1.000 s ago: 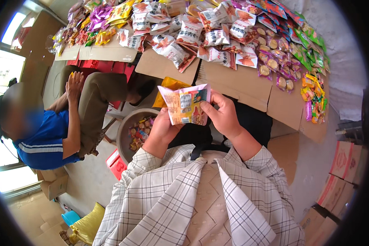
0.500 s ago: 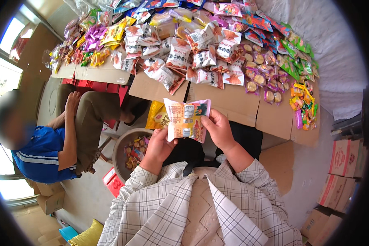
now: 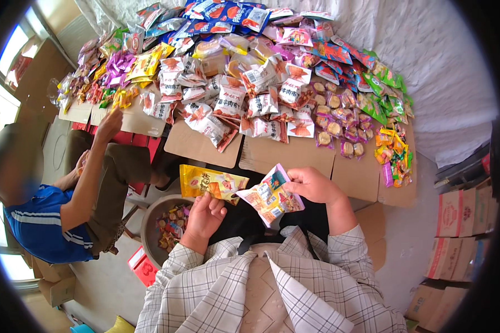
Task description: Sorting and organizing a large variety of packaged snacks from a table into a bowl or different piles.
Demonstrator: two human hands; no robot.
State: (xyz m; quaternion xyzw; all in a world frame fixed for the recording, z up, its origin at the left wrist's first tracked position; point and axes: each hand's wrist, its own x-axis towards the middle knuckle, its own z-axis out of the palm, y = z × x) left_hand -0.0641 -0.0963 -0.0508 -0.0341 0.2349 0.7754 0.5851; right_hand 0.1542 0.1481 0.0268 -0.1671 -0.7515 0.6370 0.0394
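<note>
A yellow snack packet [image 3: 210,180] is pinched by its lower edge in my left hand [image 3: 201,221], with its printed face up. Just right of it, my right hand [image 3: 316,187] grips the upper right corner of a pink and yellow snack packet [image 3: 271,198], which hangs tilted. The two packets are close together, near my lap. Beneath and left of my left hand stands a round tub [image 3: 148,227] holding small wrapped sweets [image 3: 171,222].
Ahead, cardboard [image 3: 200,145] carries heaped white meat-snack packets [image 3: 230,100], round wrapped cakes [image 3: 334,129], green packets [image 3: 375,108] and small colourful sweets [image 3: 393,150]. At left sits a person in blue [image 3: 47,227], one hand raised near the sweets. Cartons [image 3: 455,213] stack at right.
My hands have moved apart; the pink packet went right with my right hand, leaving the yellow packet fully visible at my left. The other person's hand has risen toward the sweets.
</note>
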